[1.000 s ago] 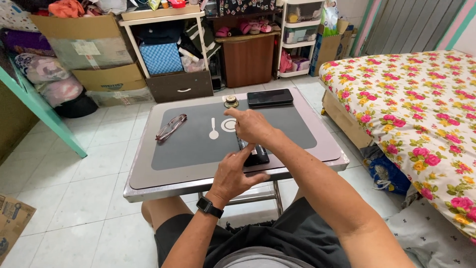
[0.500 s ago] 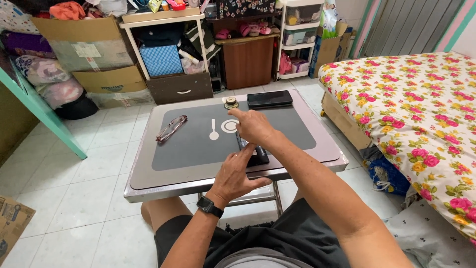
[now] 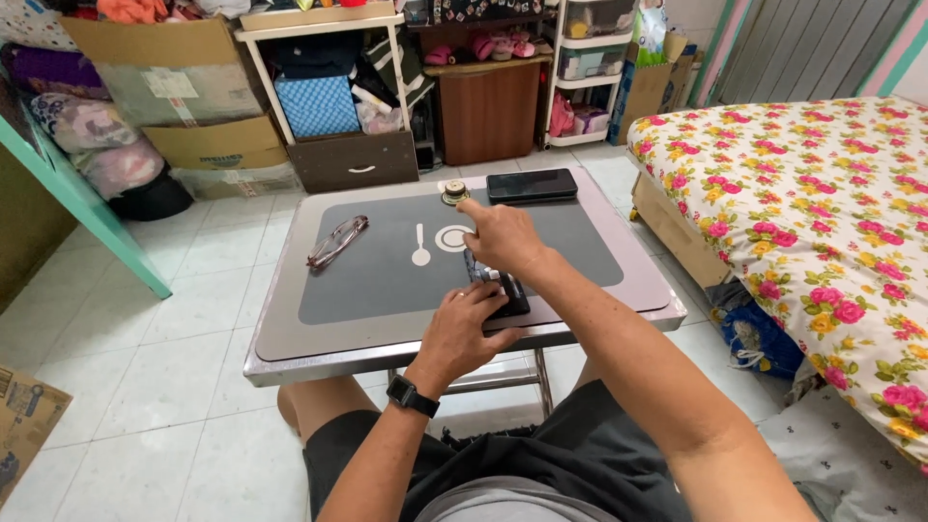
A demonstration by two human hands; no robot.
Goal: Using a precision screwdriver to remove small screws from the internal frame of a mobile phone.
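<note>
Nearest me, the left hand (image 3: pixel 467 327) lay flat on a small dark device (image 3: pixel 505 295) near the front edge of the surface (image 3: pixel 290 348), pinning it rather than gripping it. The right hand (image 3: pixel 503 237) pinched a small tool (image 3: pixel 480 275) at its far end. A slip could have skidded the device toward the black phone (image 3: pixel 532 185).

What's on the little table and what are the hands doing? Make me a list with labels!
table: small grey table with a dark mat
left hand: left hand presses on a small dark device near the front edge
right hand: right hand above the device, index finger out
far edge: black phone, small round metal object
left side: eyeglasses
beside table: floral bed
</note>
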